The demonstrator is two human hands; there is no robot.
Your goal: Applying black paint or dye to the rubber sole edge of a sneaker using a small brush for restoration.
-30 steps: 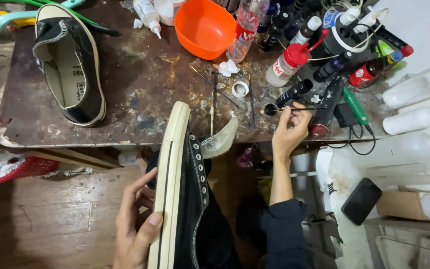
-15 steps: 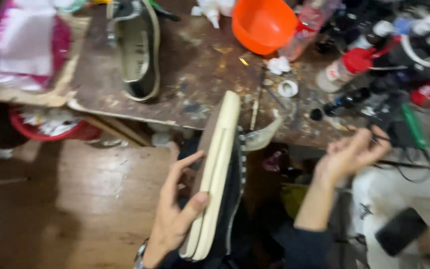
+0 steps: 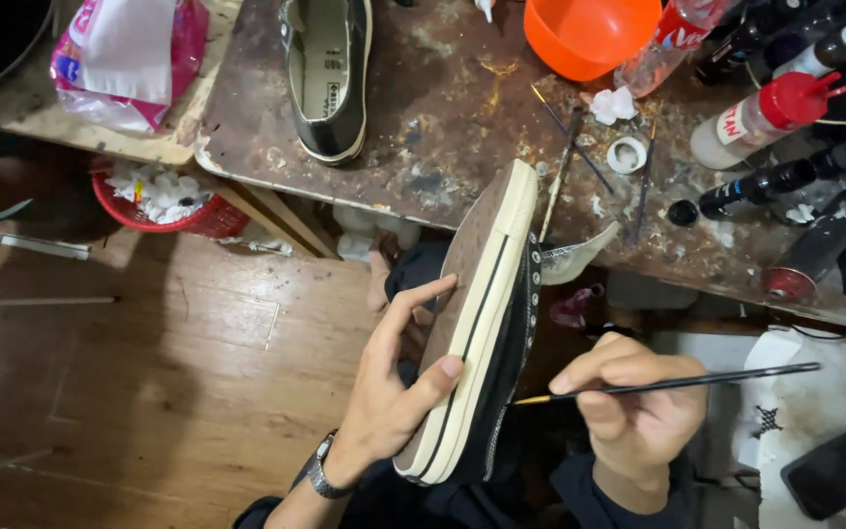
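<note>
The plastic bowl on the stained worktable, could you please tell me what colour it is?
The round plastic bowl is bright orange, seen in the head view.

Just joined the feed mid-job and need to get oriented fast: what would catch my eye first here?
Centre frame, the left hand holds a black canvas sneaker on edge, its cream rubber sole turned toward the camera, while the right hand holds a thin paintbrush with its tip at the sneaker's side. Behind them, on the stained workbench, sit an orange bowl at the top and the second sneaker to its left.
</note>
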